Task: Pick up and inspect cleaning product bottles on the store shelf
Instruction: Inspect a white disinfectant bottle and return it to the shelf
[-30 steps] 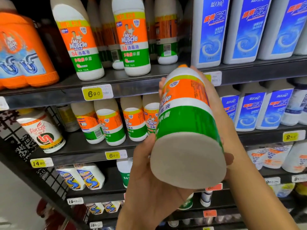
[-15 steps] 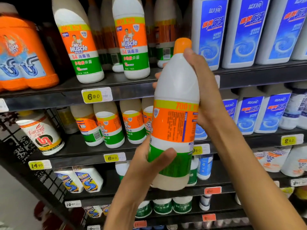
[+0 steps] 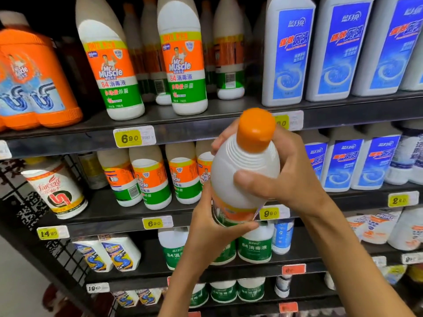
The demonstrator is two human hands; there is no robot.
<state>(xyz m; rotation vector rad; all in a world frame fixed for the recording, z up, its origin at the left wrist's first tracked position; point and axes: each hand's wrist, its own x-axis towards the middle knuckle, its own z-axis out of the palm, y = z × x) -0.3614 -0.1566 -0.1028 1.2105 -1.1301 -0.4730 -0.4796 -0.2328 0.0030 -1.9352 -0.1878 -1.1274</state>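
Both hands round tilted bottle

I see both hands on a white bottle, tilted cap-first toward me: right hand at its shoulder at 3 o'clock, left hand at its base at 7 o'clock. Orange cap sits at 12 o'clock.

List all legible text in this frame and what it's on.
"Mr Muscle", "84": top-shelf bottle
"6.90": yellow price tag
"6.90": middle-shelf tag
"9.90": tag beside the hands
"14": left tag, remaining digits blurred
"84": green-label bottle
Held bottle: label unreadable; blue bottles' print blurred.
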